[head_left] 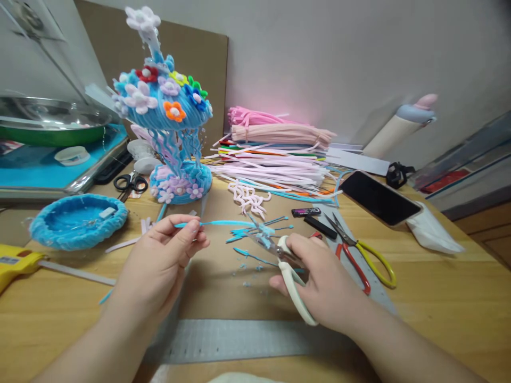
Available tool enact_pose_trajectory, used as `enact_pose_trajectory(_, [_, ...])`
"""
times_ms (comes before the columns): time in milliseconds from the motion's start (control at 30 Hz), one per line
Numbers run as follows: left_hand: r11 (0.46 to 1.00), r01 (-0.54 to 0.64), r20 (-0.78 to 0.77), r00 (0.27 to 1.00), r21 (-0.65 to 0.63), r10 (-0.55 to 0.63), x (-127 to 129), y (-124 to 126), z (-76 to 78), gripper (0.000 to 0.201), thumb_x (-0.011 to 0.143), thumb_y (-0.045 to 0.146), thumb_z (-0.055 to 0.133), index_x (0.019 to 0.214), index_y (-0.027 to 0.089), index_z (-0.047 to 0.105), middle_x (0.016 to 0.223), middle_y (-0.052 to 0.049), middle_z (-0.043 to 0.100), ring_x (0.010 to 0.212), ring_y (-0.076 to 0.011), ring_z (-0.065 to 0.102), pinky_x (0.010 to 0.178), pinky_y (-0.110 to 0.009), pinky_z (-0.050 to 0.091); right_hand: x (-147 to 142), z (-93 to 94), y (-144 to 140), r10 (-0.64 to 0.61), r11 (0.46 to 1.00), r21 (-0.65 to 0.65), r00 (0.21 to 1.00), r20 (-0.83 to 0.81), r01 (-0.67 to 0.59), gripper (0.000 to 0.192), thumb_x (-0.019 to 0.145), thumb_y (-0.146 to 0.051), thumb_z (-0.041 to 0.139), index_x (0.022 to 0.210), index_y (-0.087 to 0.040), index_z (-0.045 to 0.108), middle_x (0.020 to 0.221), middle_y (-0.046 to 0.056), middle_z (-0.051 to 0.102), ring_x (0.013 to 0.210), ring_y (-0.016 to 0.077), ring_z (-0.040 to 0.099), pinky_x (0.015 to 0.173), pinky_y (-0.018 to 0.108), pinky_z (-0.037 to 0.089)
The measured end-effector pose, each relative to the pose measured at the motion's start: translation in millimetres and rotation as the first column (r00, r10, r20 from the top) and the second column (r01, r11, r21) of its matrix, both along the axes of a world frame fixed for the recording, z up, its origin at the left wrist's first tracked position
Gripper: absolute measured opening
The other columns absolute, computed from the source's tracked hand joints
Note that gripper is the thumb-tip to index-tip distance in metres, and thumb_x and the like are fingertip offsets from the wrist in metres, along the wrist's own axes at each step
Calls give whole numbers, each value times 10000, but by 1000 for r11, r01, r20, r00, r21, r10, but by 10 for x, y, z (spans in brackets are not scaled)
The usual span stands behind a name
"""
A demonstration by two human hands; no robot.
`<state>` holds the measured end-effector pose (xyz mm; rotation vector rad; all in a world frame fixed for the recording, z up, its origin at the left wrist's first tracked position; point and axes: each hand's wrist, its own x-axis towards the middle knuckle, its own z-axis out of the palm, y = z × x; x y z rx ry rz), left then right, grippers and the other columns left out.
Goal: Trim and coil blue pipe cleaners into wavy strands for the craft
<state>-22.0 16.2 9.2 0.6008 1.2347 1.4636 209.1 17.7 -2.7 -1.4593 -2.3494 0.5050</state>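
Over the wooden table point(419, 319), left hand point(159, 260) pinching blue pipe cleaner point(223, 223), right hand point(323, 282) gripping white scissors point(293, 282).

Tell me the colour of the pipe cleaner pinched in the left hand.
Light blue; the pipe cleaner in the left hand shows best in the head view.

Phone point(378, 198), red-yellow scissors point(361, 254), ruler point(239, 339)

A light-blue pipe cleaner point(217, 223), white-handled scissors point(293, 282), and red-and-yellow-handled scissors point(361, 255).
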Motion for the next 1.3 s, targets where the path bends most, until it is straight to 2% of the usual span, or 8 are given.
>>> enact_pose_trajectory(200, [998, 58, -112, 992, 20, -55, 9, -9, -22, 200, 681, 300, 771, 744, 168, 635, 699, 13, 691, 663, -98, 659, 626, -149, 559, 30, 46, 50, -31, 995, 101, 994, 108, 20, 307, 783, -494, 604, 770, -208, 495, 778, 19, 600, 724, 199, 510, 660, 305, 254])
enact_pose_trajectory(333, [999, 28, -176, 984, 25, -23, 11, 1, -18, 192, 735, 303, 725, 787, 184, 584, 717, -9, 718, 706, -136, 695, 675, -197, 578, 51, 22, 90, -26, 994, 105, 986, 166, 9, 312, 791, -497, 594, 756, -202, 498, 777, 20, 608, 726, 196, 526, 666, 310, 252])
enact_pose_trajectory(700, [998, 56, -60, 997, -19, -57, 63, -10, 27, 147, 752, 187, 685, 782, 174, 542, 681, 4, 702, 633, -119, 694, 637, -193, 582, -35, -26, 1, 48, 999, 0, 993, 109, -48, 365, 766, -544, 625, 731, -206, 492, 736, 6, 600, 694, 188, 507, 646, 300, 246])
enact_pose_trajectory(867, [999, 48, -72, 996, 0, -48, 53, -4, 23, 138, 752, 185, 679, 780, 179, 544, 678, 12, 696, 645, -118, 694, 641, -192, 582, -64, -19, -27, 42, 998, -43, 998, 52, -39, 375, 762, -541, 635, 680, -207, 488, 662, -13, 567, 648, 170, 491, 624, 285, 249])
enact_pose_trajectory(1133, [1000, 8, -86, 996, -13, -10, 20, -12, 40, 70, 788, 157, 617, 763, 186, 558, 663, 6, 695, 625, -114, 687, 617, -183, 578, -49, -45, -39, 50, 996, -72, 998, -31, -52, 393, 762, -569, 625, 682, -204, 500, 654, -28, 575, 638, 152, 483, 630, 277, 254])
enact_pose_trajectory(1300, [1000, -5, 42, 999, 9, 5, 36, 15, 66, 52, 783, 141, 631, 784, 187, 605, 657, 27, 674, 565, -85, 655, 577, -157, 572, -49, -63, -36, 74, 995, -63, 996, -41, -76, 392, 802, -524, 600, 640, -196, 459, 612, -38, 546, 608, 133, 456, 613, 273, 227])
